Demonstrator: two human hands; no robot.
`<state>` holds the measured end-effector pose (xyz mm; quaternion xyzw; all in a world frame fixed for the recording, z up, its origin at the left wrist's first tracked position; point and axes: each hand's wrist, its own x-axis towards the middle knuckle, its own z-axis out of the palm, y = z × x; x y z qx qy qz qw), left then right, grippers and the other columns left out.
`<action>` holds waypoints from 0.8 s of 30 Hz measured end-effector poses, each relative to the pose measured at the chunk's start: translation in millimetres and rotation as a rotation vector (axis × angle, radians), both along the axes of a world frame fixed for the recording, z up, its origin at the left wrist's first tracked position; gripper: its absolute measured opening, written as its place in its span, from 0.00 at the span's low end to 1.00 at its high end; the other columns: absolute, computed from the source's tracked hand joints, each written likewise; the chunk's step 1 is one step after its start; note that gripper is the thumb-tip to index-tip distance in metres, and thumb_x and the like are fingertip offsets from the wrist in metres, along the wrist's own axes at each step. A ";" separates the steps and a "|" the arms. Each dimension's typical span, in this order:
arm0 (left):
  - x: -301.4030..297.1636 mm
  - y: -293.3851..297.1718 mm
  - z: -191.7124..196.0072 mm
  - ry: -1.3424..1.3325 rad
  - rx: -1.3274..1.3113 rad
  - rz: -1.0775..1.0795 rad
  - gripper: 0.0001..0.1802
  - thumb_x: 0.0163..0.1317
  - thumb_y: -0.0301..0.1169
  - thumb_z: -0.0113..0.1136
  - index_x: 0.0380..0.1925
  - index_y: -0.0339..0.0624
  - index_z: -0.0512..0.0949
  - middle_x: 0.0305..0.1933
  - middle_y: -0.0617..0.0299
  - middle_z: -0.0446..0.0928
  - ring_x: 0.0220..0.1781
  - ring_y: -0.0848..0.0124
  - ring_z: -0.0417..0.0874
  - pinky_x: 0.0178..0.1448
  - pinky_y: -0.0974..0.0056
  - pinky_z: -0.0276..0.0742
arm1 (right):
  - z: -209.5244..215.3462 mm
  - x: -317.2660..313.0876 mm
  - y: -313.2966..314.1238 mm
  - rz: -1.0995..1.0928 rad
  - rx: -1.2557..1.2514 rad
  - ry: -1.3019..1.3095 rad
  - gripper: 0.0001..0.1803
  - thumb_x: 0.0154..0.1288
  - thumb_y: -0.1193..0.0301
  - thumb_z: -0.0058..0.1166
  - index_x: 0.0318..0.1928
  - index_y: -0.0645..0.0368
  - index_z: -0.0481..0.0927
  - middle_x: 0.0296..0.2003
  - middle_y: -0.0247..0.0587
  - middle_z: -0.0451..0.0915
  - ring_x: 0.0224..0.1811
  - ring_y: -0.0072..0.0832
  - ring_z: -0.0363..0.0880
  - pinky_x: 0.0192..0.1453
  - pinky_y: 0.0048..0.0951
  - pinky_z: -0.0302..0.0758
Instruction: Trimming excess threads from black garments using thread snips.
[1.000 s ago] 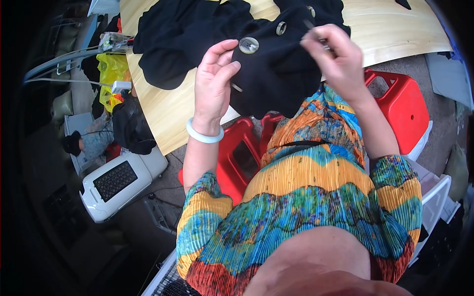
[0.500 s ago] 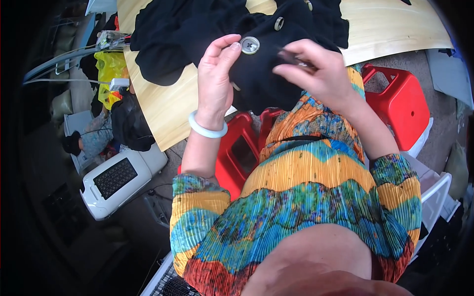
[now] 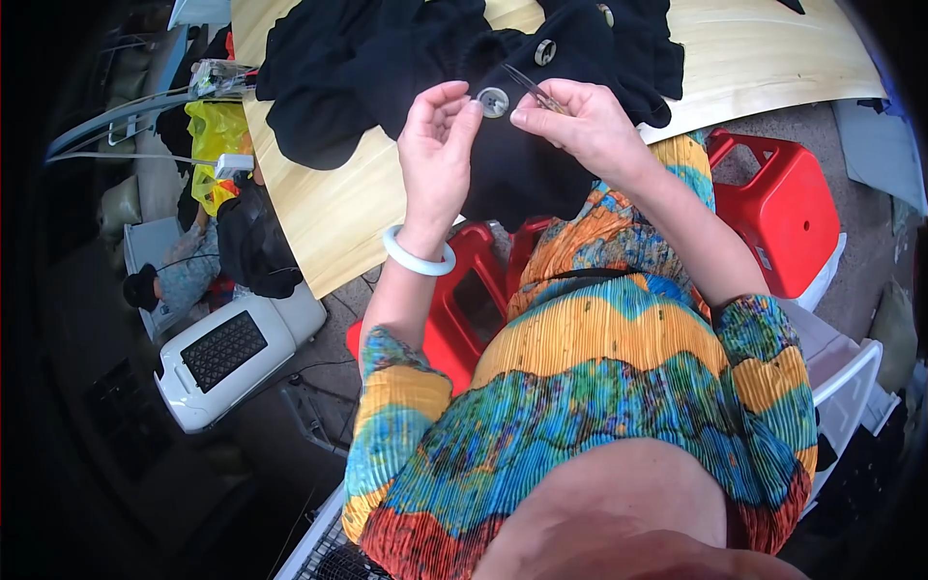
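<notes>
A black knit garment (image 3: 522,155) lies over the front edge of the table, part of it hanging down toward my lap. A round grey button (image 3: 493,102) with a pale rim sits on it. My left hand (image 3: 437,155) has thumb and forefinger pinched at this button's left rim, the other fingers curled; any thread there is too fine to see. To the right, my right hand (image 3: 585,126) is closed around small dark thread snips (image 3: 527,83), their slim tips pointing up and left above the button. Another button (image 3: 545,52) shows farther up the garment.
The pale wooden table (image 3: 319,227) spans the top. Red plastic stools stand below its edge, one stool (image 3: 778,208) at the right. At left are a yellow plastic bag (image 3: 215,135), a white machine (image 3: 242,353) and another person's patterned sleeve (image 3: 188,271). A white crate (image 3: 851,377) stands lower right.
My right hand has moved left and slightly up, bringing the snips close to the button. My left hand and the button have shifted a little down and right.
</notes>
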<state>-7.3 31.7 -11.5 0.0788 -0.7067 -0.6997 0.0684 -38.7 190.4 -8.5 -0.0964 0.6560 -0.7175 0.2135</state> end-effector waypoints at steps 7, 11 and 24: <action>3.3 -9.0 -2.7 -0.069 0.421 -0.049 0.12 0.54 0.20 0.53 0.40 0.34 0.70 0.35 0.60 0.75 0.38 0.76 0.75 0.47 0.74 0.69 | 5.2 -4.8 16.1 0.023 -0.320 -0.234 0.06 0.56 0.69 0.53 0.30 0.58 0.74 0.15 0.21 0.63 0.13 0.06 0.53 0.14 0.10 0.46; 4.5 -9.7 12.3 -0.094 0.537 -0.052 0.11 0.54 0.20 0.53 0.39 0.35 0.70 0.36 0.59 0.75 0.41 0.75 0.74 0.49 0.73 0.68 | 24.5 -0.7 26.5 -0.050 -0.158 0.029 0.07 0.57 0.70 0.52 0.32 0.61 0.75 0.18 0.25 0.68 0.16 0.08 0.61 0.19 0.10 0.57; -8.1 18.4 22.6 -0.100 0.663 -0.077 0.10 0.53 0.21 0.54 0.37 0.38 0.71 0.35 0.60 0.74 0.40 0.75 0.73 0.48 0.73 0.68 | 7.9 10.7 9.3 -0.220 0.279 0.857 0.07 0.49 0.77 0.58 0.30 0.62 0.74 0.17 0.32 0.70 0.16 0.14 0.64 0.19 0.15 0.59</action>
